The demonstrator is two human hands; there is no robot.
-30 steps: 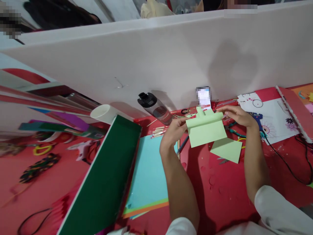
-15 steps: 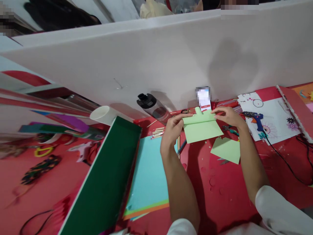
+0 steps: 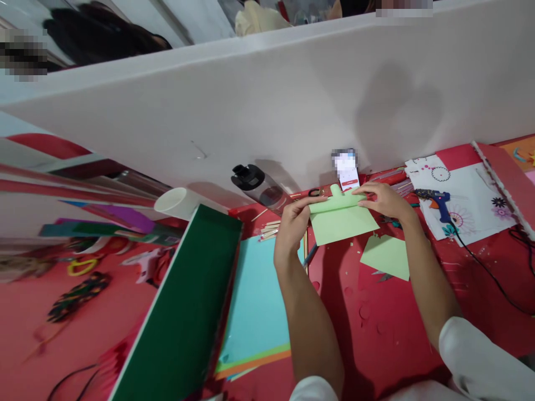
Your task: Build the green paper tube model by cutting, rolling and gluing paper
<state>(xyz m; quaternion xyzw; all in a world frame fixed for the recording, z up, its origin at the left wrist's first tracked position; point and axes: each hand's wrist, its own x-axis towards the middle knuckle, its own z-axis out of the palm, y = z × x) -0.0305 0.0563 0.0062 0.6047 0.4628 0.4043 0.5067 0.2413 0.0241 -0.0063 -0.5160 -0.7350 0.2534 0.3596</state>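
Note:
Between my two hands is a light green sheet of paper (image 3: 345, 224), its far edge curled into a roll. My left hand (image 3: 293, 221) grips the roll's left end, fingers along the top. At the other end, my right hand (image 3: 385, 200) has its fingertips on the roll. A short green paper tube (image 3: 336, 190) sticks up just behind the roll. Below my right hand lies another piece of green paper (image 3: 387, 256), with scissors (image 3: 382, 275) partly under it. A lit phone (image 3: 348, 171) leans on the white partition beyond.
Left of my arm are stacked coloured sheets (image 3: 257, 306) and a dark green board (image 3: 179, 306). A bottle (image 3: 261, 186), a white cup (image 3: 178, 201) and wooden sticks (image 3: 270, 229) stand or lie behind. A blue glue gun (image 3: 438, 203) with its cord rests at the right.
My right hand has shifted slightly left along the rolled edge, with its fingers now lying over the top. The paper has tilted a little. My left hand has barely moved.

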